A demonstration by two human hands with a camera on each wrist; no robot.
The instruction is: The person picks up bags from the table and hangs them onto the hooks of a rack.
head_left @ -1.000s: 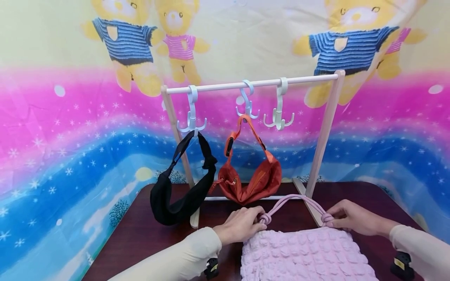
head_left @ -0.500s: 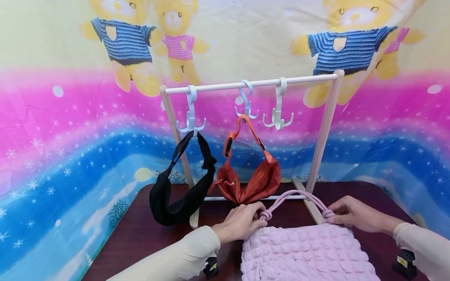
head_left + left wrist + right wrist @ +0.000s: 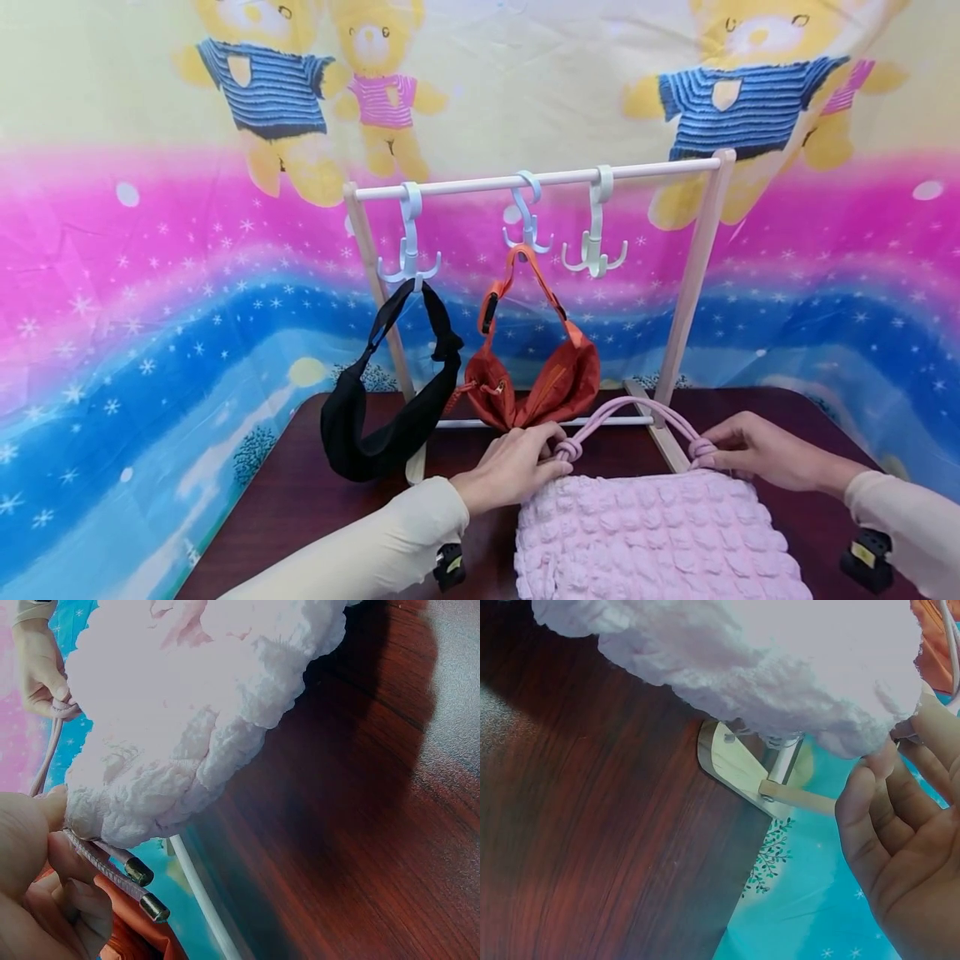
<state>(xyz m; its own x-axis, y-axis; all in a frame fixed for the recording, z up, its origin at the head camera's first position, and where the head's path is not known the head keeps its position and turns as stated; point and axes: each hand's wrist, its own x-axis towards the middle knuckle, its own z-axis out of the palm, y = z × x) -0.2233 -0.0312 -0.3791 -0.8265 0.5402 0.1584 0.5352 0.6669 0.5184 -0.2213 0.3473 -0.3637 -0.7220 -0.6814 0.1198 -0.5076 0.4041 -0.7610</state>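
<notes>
A pink puffy handbag [image 3: 652, 533] with a looped cord handle [image 3: 628, 402] is held up by both hands in front of the rack. At its upper left corner, beside the handle knot, my left hand [image 3: 513, 468] pinches the bag. My right hand [image 3: 772, 454] pinches the opposite corner by the other knot. Two metal-tipped cord ends [image 3: 147, 889] stick out below the left fingers in the left wrist view. The right wrist view shows the bag's underside [image 3: 742, 682] above the table, with the right fingertips partly hidden at its corner.
Behind stands a wooden rack [image 3: 693, 283] carrying three hooks. A black bag [image 3: 382, 437] hangs from the left hook and an orange bag [image 3: 536, 387] from the middle one. The right, pale green hook [image 3: 596, 242] bears nothing. The dark table [image 3: 285, 517] lies underneath.
Both hands have risen slightly with the pink handbag, and its handle now sits a little higher and overlaps the rack's lower bar. The hanging bags have not moved.
</notes>
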